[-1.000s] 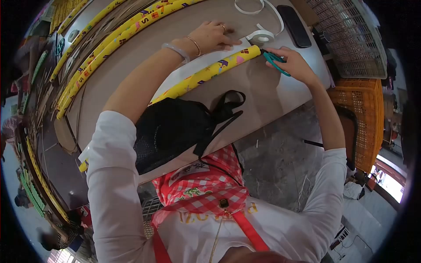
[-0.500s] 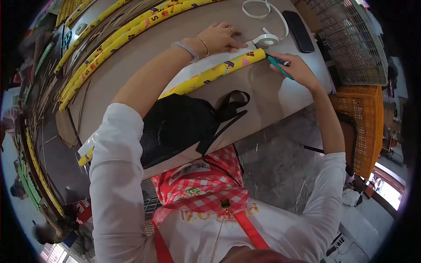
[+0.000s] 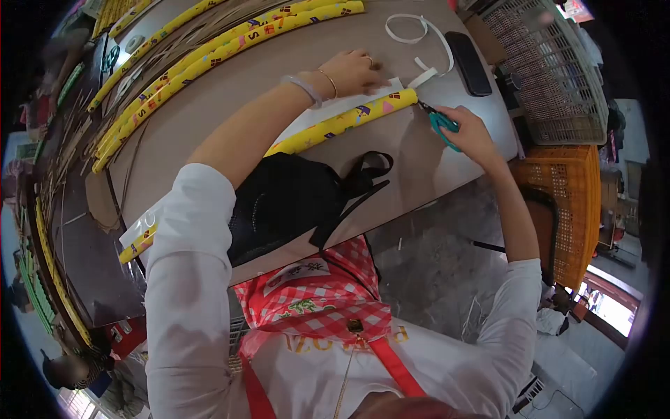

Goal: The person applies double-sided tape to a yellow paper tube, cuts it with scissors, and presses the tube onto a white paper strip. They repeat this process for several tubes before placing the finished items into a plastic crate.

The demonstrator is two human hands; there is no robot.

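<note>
A long yellow patterned tube [image 3: 342,124] lies across the table, its right end beside the scissors [image 3: 445,126]. My right hand [image 3: 472,133] is closed around their teal handles, and the dark blades point at the tube's end. Above the tube, my left hand [image 3: 345,73] rests palm down, fingers bent and apart, at the edge of a white transparent-looking sheet [image 3: 314,115] that runs along the tube. A short white strip [image 3: 423,77] sits just past the tube's end. The black bag [image 3: 293,199] covers the tube's lower left part.
A loose curl of white strapping [image 3: 412,38] and a black phone [image 3: 469,63] lie on the table's far right. More yellow tubes [image 3: 237,43] and thin brown strips are at the upper left. Orange crates [image 3: 551,209] and a grey basket [image 3: 551,70] stand to the right.
My right hand has moved slightly down, with the scissors' blades now showing at the tube's end. My left hand's fingers have drawn back and bent; the round white roll shape is no longer seen.
</note>
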